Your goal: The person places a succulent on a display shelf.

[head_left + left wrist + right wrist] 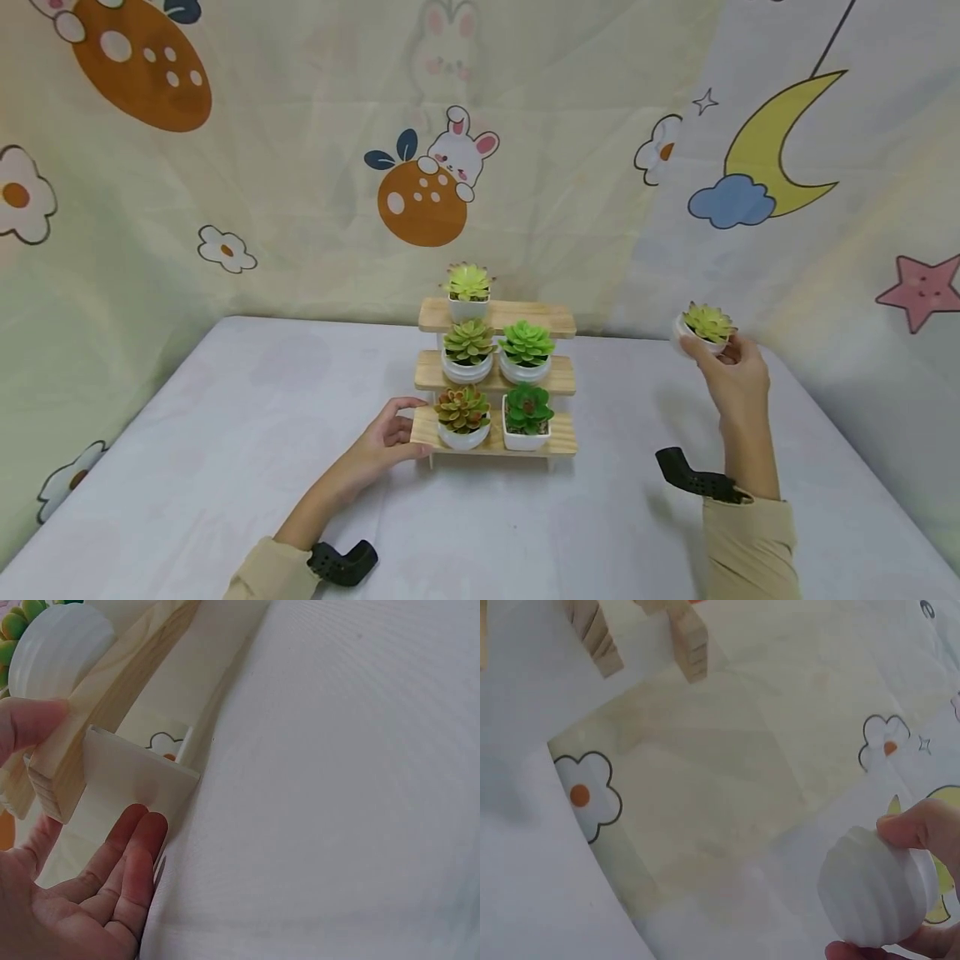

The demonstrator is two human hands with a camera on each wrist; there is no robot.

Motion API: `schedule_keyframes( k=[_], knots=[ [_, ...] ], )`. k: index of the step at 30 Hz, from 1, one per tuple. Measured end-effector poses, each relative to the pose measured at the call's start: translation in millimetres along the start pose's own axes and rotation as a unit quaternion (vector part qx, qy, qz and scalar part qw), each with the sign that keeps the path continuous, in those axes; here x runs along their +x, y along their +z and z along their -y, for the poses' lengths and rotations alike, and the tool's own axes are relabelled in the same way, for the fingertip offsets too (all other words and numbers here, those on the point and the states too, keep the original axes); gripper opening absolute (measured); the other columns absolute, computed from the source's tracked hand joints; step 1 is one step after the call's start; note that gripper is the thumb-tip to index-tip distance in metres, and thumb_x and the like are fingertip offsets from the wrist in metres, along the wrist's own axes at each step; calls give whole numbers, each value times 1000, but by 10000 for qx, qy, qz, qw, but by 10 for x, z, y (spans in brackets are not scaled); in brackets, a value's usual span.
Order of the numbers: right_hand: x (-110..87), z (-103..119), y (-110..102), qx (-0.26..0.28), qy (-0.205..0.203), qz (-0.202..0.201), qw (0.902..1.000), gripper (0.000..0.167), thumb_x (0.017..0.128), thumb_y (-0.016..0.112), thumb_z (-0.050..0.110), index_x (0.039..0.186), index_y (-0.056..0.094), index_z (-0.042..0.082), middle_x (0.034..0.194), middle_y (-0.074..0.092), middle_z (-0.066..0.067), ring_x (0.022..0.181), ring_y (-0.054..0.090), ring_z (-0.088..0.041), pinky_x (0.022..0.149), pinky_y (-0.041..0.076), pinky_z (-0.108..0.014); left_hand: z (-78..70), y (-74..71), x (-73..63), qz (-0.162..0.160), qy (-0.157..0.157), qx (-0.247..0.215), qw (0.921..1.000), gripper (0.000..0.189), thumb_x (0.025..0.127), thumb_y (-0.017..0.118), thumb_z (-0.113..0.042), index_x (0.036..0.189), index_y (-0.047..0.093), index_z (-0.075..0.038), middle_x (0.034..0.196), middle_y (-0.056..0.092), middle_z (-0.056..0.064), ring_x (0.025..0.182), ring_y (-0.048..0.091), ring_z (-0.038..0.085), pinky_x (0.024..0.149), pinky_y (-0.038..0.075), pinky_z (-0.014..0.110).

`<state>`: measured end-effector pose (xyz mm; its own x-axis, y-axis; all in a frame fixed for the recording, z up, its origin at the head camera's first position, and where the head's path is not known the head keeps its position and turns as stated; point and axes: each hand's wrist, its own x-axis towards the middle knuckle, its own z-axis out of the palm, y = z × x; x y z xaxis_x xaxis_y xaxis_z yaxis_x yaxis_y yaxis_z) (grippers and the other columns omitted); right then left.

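Note:
A three-tier plant stand [568, 322] with pale wooden boards stands at the middle back of the table. On its lowest board, my left hand [393, 435] grips the left end; in the left wrist view the thumb [34, 724] lies on the wooden board [112, 701], the other fingers beside a white support [139, 765]. Off to the right, my right hand [731, 375] holds a yellow-green potted succulent [705, 323] above the table. Its ribbed white pot [874, 889] is pinched between thumb and fingers in the right wrist view.
Several potted succulents stand on the tiers: a light one [468, 283] on top, two [468, 340] [527, 343] in the middle, a reddish one [462, 408] and a dark green one [528, 408] below. A printed cloth [315, 183] hangs behind the white-covered table [247, 400].

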<state>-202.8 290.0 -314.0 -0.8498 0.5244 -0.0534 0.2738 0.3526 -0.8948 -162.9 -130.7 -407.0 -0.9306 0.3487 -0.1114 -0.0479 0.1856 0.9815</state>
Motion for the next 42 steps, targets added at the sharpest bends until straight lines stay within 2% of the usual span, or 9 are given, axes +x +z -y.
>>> schedule_keyframes(
  k=[3, 7, 11, 19, 27, 32, 37, 42],
  knots=[
    [-90, 101, 19, 120, -270, 73, 9995, 83, 82, 61, 52, 146, 24, 14, 125, 45, 1, 106, 44, -10, 83, 40, -18, 0, -2, -5, 3, -5, -9, 10000, 64, 83, 69, -20, 134, 32, -16, 116, 54, 16, 98, 56, 19, 82, 44, 31],
    [-209, 205, 65, 317, -823, 244, 9958, 81, 84, 63, 45, 145, 25, 9, 114, 46, 10, 98, 44, -4, 74, 38, -7, 6, 0, 1, 29, -6, -4, 10000, 64, 83, 69, -20, 134, 32, -17, 117, 54, 17, 99, 57, 19, 83, 44, 32],
    [-313, 279, 156, 552, -1340, 511, 9881, 76, 85, 66, 38, 143, 28, 6, 106, 46, 13, 94, 46, -1, 73, 40, -5, 4, 7, 8, 47, 11, -2, 10000, 64, 83, 69, -21, 135, 32, -16, 117, 54, 16, 99, 57, 19, 83, 44, 32],
    [-493, 370, 439, 430, -1876, 738, 9785, 70, 84, 68, 35, 141, 35, 9, 112, 49, 3, 91, 51, 1, 73, 43, -6, 4, 19, 20, 33, 6, 1, 10000, 63, 83, 69, -20, 134, 32, -16, 115, 54, 16, 97, 57, 19, 82, 44, 32],
    [-560, 387, 626, 573, -2122, 1039, 9700, 64, 84, 68, 33, 137, 41, 10, 109, 53, -2, 88, 54, -1, 72, 45, -8, 11, 13, 8, -2, 5, -20, 10000, 63, 83, 69, -19, 134, 33, -16, 115, 54, 15, 97, 57, 19, 82, 44, 32],
    [-584, 396, 728, 748, -2102, 1132, 9682, 66, 84, 68, 31, 139, 39, 11, 114, 53, -6, 93, 53, -4, 75, 44, -7, 12, 8, 4, 0, 31, -12, 10000, 63, 83, 69, -20, 134, 32, -16, 115, 54, 16, 97, 57, 19, 82, 43, 32],
    [-589, 403, 825, 1097, -2084, 1109, 9655, 66, 84, 69, 25, 139, 36, 8, 120, 53, -11, 98, 52, -5, 79, 43, -7, 21, 7, 6, -4, 24, -28, 10000, 63, 82, 69, -19, 134, 32, -16, 116, 54, 16, 98, 57, 19, 82, 44, 32],
    [-587, 405, 896, 1518, -2013, 1014, 9624, 60, 86, 67, 19, 133, 34, 1, 126, 53, -13, 102, 54, -4, 80, 42, -6, 16, 4, 7, -19, 38, -6, 10000, 64, 82, 69, -19, 134, 32, -16, 116, 54, 17, 97, 57, 19, 82, 44, 32]
  ],
)
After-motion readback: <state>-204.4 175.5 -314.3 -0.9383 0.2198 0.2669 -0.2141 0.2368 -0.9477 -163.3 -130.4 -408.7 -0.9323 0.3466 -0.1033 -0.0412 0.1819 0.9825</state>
